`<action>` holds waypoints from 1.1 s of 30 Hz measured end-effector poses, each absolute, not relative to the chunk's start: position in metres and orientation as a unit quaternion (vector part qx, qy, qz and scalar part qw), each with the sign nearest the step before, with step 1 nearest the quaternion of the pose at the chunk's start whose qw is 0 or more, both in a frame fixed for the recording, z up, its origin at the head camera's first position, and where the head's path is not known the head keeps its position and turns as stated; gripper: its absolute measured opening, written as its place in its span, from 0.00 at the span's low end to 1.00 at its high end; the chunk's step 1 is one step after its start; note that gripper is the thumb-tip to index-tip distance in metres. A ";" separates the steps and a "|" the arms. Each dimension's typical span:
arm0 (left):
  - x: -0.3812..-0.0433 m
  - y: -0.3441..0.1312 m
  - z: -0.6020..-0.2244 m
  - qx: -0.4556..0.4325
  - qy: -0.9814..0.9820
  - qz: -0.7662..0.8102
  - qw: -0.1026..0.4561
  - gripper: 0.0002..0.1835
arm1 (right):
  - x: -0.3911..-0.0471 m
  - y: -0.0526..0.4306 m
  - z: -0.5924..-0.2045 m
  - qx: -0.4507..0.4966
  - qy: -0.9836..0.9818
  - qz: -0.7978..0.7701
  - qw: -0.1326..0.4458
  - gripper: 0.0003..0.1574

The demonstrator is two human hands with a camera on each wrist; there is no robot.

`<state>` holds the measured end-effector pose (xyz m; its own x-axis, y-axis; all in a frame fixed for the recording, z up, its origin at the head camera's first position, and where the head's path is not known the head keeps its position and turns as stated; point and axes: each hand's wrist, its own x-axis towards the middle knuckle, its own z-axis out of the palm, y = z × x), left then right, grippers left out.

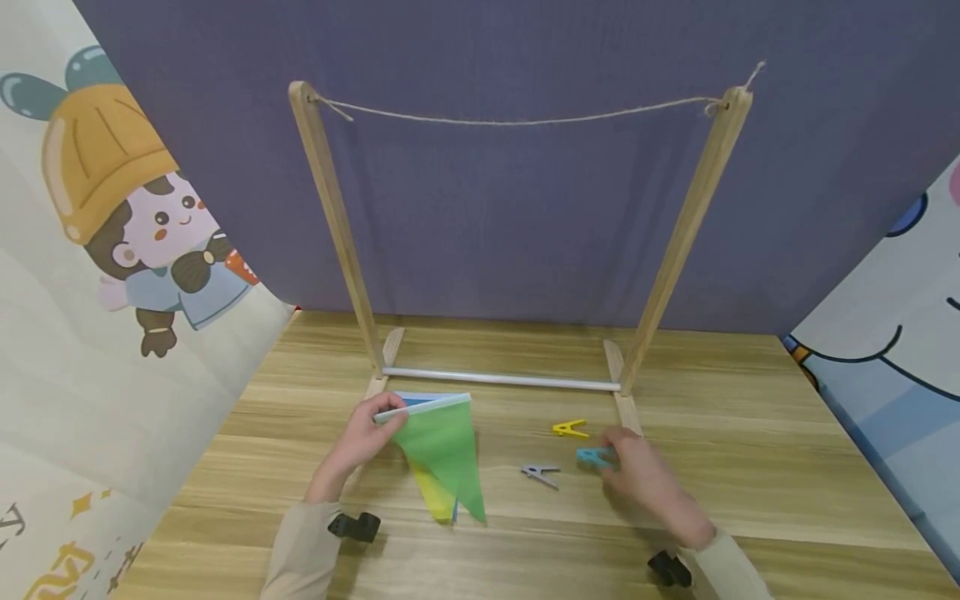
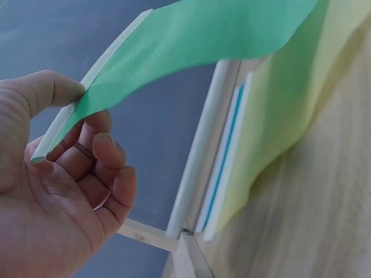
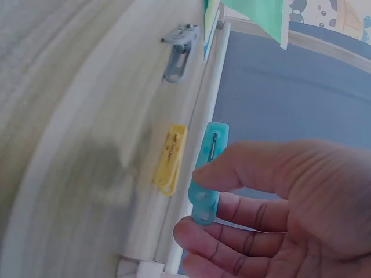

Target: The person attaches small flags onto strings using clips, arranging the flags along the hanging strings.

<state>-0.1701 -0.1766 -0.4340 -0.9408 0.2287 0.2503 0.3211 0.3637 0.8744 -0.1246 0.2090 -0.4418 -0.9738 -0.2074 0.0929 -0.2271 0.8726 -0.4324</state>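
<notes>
Between thumb and fingers, my left hand (image 1: 362,439) pinches a green pennant flag (image 1: 448,446) by one end of its white top edge. The green cloth hangs over a yellow flag (image 1: 429,490) and a blue flag (image 1: 422,399), both largely hidden. In the left wrist view the green flag (image 2: 168,52) is lifted off the others. My right hand (image 1: 651,479) pinches a teal clothespin (image 3: 210,153) between thumb and fingers, above the table. Near it lie a yellow clothespin (image 1: 570,428) and a grey clothespin (image 1: 540,473).
A wooden frame stands behind, with a left post (image 1: 337,217), a right post (image 1: 686,233) and a white bottom bar (image 1: 502,379). A twine line (image 1: 517,122) sags between the post tops. A dark panel (image 1: 510,225) rises at the back of the wooden table (image 1: 487,558).
</notes>
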 end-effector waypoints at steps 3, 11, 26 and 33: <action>-0.175 -0.178 -0.439 -0.161 -0.819 -0.549 0.040 0.03 | -0.125 0.210 -0.437 0.117 -0.966 0.227 0.026 0.16; -0.176 -0.175 -0.424 -0.185 -0.813 -0.550 0.052 0.02 | -0.129 0.215 -0.422 0.138 -0.962 0.234 0.031 0.17; -0.177 -0.163 -0.393 -0.180 -0.794 -0.576 0.073 0.03 | -0.140 0.219 -0.393 0.195 -0.950 0.203 0.133 0.14; -0.180 -0.157 -0.386 -0.150 -0.790 -0.592 0.063 0.06 | -0.141 0.219 -0.375 0.196 -0.950 0.208 0.124 0.15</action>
<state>-0.1797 -0.1571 -0.3857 -0.9472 0.1616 0.2769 0.3111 0.2552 0.9155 -0.1413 0.2188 -0.3752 -0.8923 -0.3219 0.3166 -0.4247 0.8364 -0.3464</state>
